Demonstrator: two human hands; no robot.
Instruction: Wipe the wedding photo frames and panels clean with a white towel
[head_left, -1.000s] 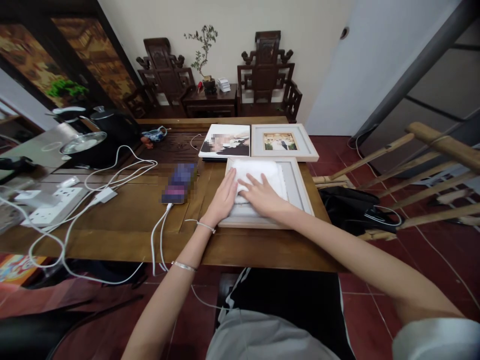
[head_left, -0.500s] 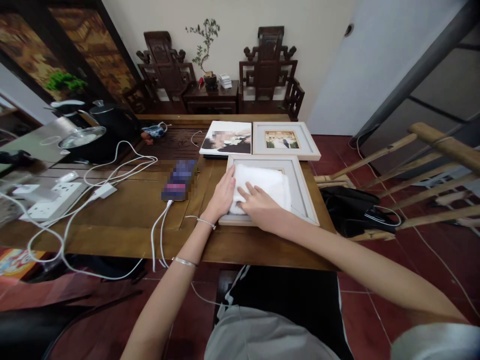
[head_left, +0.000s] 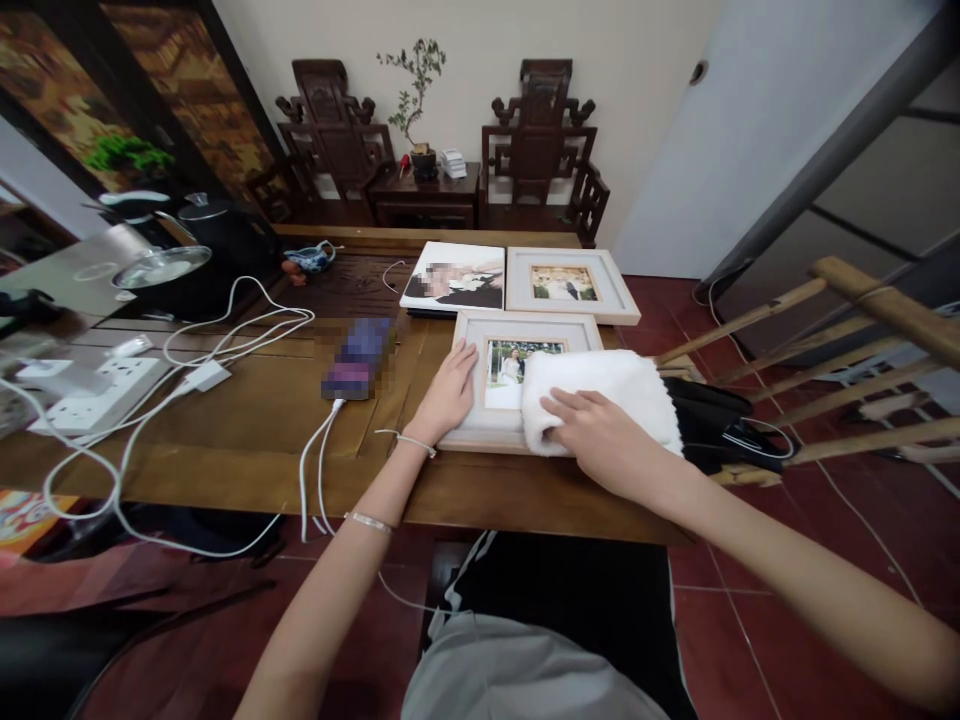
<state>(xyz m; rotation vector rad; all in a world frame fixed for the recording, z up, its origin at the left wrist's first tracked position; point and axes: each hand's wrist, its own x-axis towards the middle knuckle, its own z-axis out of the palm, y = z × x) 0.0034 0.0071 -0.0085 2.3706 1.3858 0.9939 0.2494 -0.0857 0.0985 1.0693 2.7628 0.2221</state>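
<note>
The near frame (head_left: pixel 499 428) was laid flat on the table (head_left: pixel 262 390), at its near right corner, and appeared to be in the middle of being wiped. The left part of its photo (head_left: pixel 502 378) was left uncovered, while the right part was hidden under the white cloth (head_left: pixel 626 390), which was stretched out past the frame's right side. How much of the surface had been cleaned could not be told. Beyond it, the far frame (head_left: pixel 619 288) and the picture (head_left: pixel 480 292) were set side by side, touched by neither hand; whether they had been wiped was not shown.

The left hand (head_left: pixel 448 395) was rested on the frame's left side, its fingers straight and nothing gripped. The cloth's near left fold was gripped by the right hand (head_left: pixel 604 435), its fingers bent over it.

No brand or label could be read. The phone (head_left: pixel 356 360) screen was blurred into blocks, and the markings on the orange item (head_left: pixel 34 518), below the table at left, were too unclear to be made out.
</note>
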